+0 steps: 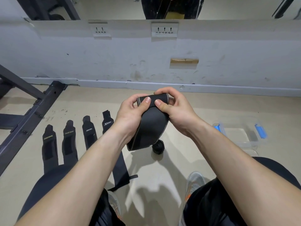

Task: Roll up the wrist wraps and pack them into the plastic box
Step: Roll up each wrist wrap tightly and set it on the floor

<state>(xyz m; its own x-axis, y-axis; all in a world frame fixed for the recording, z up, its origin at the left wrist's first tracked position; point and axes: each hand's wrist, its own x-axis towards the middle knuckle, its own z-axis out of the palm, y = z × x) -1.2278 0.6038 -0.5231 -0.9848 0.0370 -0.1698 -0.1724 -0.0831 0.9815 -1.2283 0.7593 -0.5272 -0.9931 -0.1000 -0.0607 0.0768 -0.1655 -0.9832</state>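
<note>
A black wrist wrap (151, 124) with a grey edge is held up in front of me, its top end partly rolled and its tail hanging to the floor. My left hand (130, 110) and my right hand (175, 108) both pinch the rolled end, thumbs pressed on top. A finished black roll (157, 148) stands on the floor just below. Several flat black wraps (70, 141) lie side by side on the floor to the left. The clear plastic box (241, 136) with blue clips sits open on the floor at the right, nothing visible inside it.
A dark metal rack frame (32, 110) runs across the floor at the left. The grey wall with its skirting (162, 85) stands close ahead. My knees and grey shoes (194, 181) fill the bottom of the view.
</note>
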